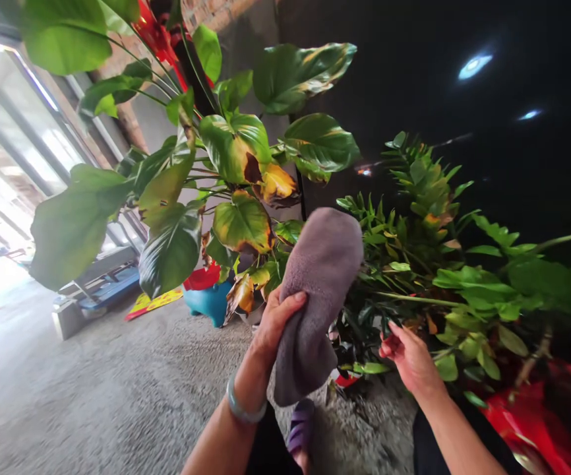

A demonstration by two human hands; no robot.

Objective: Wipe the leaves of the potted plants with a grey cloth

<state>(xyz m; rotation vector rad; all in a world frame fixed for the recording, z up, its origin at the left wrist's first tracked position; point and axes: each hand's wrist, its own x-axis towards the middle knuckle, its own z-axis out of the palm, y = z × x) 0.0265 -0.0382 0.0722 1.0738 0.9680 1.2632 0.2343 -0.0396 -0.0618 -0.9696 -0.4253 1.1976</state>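
Observation:
My left hand [275, 320] is closed around a grey-purple cloth [318, 284], which it holds up in front of a big-leaved plant [231, 165]. A pale bangle [243, 409] sits on that wrist. My right hand [409, 356] reaches toward the stems of a second plant with small glossy leaflets [419, 198]. Its fingers are curled at a stem, and I cannot make out whether they grip it. Several of the large leaves have yellow and brown patches [275, 185].
A blue pot [209, 300] with a red rim stands on the grey gravel floor [92, 389]. A red container [537, 422] sits at the lower right. Windows and a low bench [102, 290] lie at the left. My purple slipper [301, 429] shows below.

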